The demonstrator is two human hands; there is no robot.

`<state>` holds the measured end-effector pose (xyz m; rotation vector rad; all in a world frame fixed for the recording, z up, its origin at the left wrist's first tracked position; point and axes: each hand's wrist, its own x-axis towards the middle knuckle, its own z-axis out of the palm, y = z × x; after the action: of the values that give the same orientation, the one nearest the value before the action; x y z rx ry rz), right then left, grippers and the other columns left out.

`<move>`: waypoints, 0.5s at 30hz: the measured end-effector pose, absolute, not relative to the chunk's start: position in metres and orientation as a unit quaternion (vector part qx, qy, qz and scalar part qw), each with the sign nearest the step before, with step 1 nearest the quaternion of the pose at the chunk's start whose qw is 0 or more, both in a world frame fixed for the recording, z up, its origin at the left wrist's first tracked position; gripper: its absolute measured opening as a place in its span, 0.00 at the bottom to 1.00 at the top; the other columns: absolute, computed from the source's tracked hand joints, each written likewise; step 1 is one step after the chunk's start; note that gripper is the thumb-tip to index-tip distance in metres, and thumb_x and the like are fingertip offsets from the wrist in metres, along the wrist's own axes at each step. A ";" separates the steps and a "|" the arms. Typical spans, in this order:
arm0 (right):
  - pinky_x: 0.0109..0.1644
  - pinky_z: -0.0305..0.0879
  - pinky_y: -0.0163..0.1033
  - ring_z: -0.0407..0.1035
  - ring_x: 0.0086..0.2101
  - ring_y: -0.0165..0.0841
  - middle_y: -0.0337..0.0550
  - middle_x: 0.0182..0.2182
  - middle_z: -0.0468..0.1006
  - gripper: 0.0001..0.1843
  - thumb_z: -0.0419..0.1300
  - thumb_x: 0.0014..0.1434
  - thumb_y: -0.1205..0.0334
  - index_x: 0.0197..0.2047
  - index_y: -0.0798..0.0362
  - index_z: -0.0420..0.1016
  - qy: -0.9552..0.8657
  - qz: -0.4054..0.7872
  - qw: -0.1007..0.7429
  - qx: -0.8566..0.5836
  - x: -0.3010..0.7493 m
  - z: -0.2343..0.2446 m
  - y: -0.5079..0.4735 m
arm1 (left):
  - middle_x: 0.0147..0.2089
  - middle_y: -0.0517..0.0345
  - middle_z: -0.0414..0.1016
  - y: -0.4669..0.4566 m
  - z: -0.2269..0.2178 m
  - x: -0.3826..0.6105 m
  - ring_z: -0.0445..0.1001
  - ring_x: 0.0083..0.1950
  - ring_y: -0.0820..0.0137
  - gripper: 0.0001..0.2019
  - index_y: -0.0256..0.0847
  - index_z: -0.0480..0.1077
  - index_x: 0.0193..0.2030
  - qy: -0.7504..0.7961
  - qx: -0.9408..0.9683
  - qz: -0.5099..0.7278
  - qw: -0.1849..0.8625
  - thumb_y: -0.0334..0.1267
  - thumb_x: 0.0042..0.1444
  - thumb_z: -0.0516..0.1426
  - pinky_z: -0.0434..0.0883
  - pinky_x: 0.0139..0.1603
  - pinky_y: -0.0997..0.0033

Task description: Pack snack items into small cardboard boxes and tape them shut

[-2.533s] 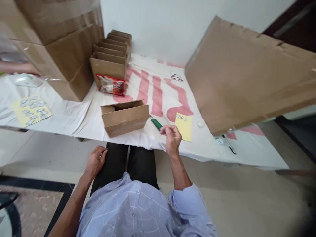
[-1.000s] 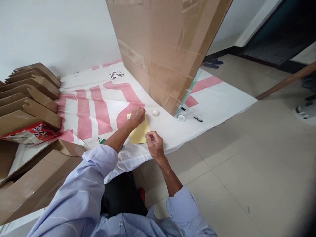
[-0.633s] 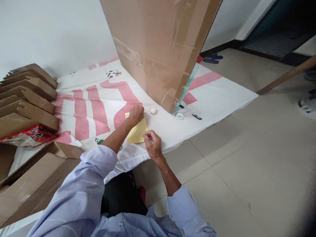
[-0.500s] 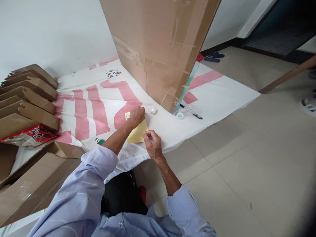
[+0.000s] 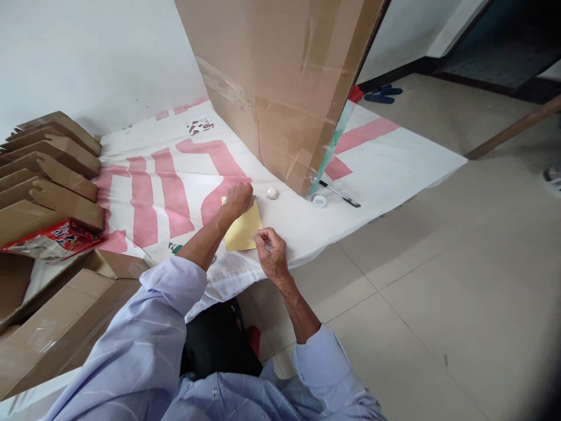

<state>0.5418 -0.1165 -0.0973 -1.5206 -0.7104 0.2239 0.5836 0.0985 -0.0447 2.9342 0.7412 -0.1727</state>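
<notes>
- The yellow sheet [image 5: 243,229] lay flat on the white cloth [image 5: 184,146] with pink stripes, its near edge close to the cloth's overhanging front edge.
- The left hand [image 5: 238,199] rested curled on the sheet's far left corner, fingertips down. Whether it gripped anything could not be told.
- The right hand [image 5: 270,252] hovered just off the sheet's near right corner, over the cloth's front edge. Its thumb and fingers were pinched together, and what lay between them was too small to make out.
- Just beyond the sheet's far right corner sat a small white lump [image 5: 272,192].
- Further right of the sheet lay a small white ring [image 5: 319,201] and a pen [image 5: 339,195].
- The big cardboard box [image 5: 280,88] stood beyond the sheet, its bottom edge close behind the lump, so room that way was tight.
- Left of the sheet the striped cloth lay open as far as a row of folded cartons [image 5: 48,169].
- Right of the sheet, past the cloth's edge, bare tiled floor [image 5: 438,280] spread wide.
</notes>
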 end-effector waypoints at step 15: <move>0.43 0.72 0.40 0.72 0.34 0.35 0.38 0.31 0.78 0.13 0.61 0.63 0.47 0.35 0.48 0.72 -0.272 0.118 0.692 -0.658 0.546 -0.104 -0.110 | 0.33 0.54 0.80 0.071 0.015 0.482 0.75 0.34 0.66 0.13 0.37 0.82 0.44 0.286 0.910 0.224 0.201 0.34 0.67 0.55 0.68 0.40 0.67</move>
<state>0.5461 -0.1099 -0.1042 -1.4716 -0.6081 0.2642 0.4823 0.0714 0.0151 2.5427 0.7982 0.6248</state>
